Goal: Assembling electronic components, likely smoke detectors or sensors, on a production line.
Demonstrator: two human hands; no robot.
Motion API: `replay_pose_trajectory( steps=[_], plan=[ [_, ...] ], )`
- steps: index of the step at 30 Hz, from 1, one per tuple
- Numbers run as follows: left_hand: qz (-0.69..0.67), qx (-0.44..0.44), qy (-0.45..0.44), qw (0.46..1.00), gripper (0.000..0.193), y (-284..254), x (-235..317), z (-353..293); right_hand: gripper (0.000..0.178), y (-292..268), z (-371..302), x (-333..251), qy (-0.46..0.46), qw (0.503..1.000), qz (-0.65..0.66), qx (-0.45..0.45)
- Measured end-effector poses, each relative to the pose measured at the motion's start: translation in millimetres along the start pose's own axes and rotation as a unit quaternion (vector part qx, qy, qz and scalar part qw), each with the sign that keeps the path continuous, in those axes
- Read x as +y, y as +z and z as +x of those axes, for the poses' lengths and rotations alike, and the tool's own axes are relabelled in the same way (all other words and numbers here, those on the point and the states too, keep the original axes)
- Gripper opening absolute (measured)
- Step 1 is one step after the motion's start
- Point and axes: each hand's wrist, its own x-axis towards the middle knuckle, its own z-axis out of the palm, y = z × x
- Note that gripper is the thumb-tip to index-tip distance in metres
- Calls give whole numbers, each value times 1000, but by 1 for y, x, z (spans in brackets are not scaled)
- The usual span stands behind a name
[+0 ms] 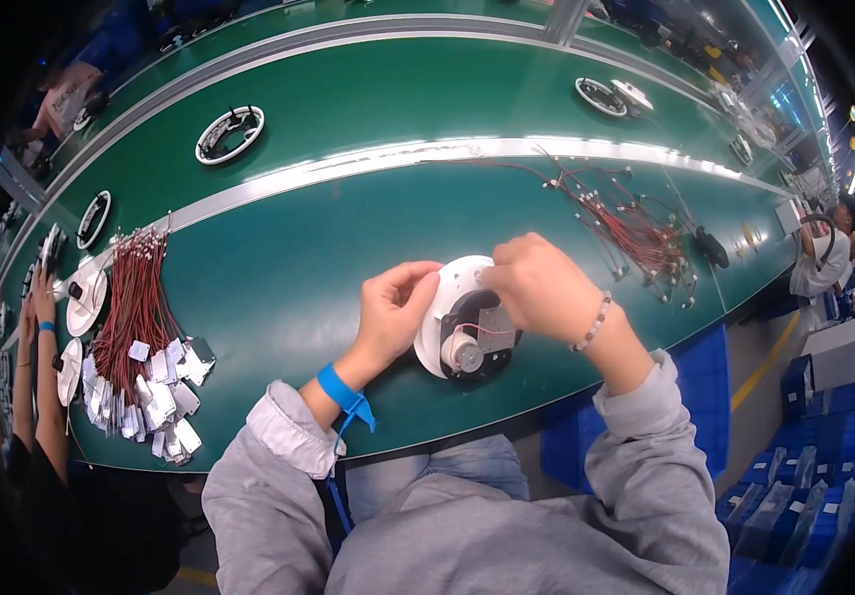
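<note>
A round white plastic housing (430,342) is tilted up over the green bench in front of me. Set inside it are a black part with a small silver motor (465,354) and a grey metal plate (497,329); a thin pink-red wire runs from the motor. My left hand (395,312) grips the housing's left rim between thumb and fingers, a blue wrist strap on that arm. My right hand (537,285), with a bead bracelet, is closed at the upper right edge of the housing. Its fingertips hide whatever they pinch.
Left of me lies a heap of red-brown wires (135,307) with white block-like ends (165,397). Loose red wires with connectors (636,233) lie right. White ring parts (230,135) sit on the green strip behind a metal rail (368,159). Another person's arms (48,367) reach in at left.
</note>
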Motion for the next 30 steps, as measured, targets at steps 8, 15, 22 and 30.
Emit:
replay_pose_trajectory(
  steps=[8, 15, 22, 30],
  plan=[
    [15, -11, 17, 1000, 16, -2, 2, 3, 5, 8, 8, 12, 43, 992, 121, 19],
    [130, -132, 115, 976, 21, -19, 7, 19, 9, 1, 5, -42, 117, 981, -151, 16],
    [8, -287, -57, 956, 29, -16, 5, 36, 4, 10, 2, -19, 118, 989, 30, 86],
    [145, -221, -90, 960, 13, -33, 3, 35, 9, 28, 27, -7, 119, 965, 209, 105]
  ],
)
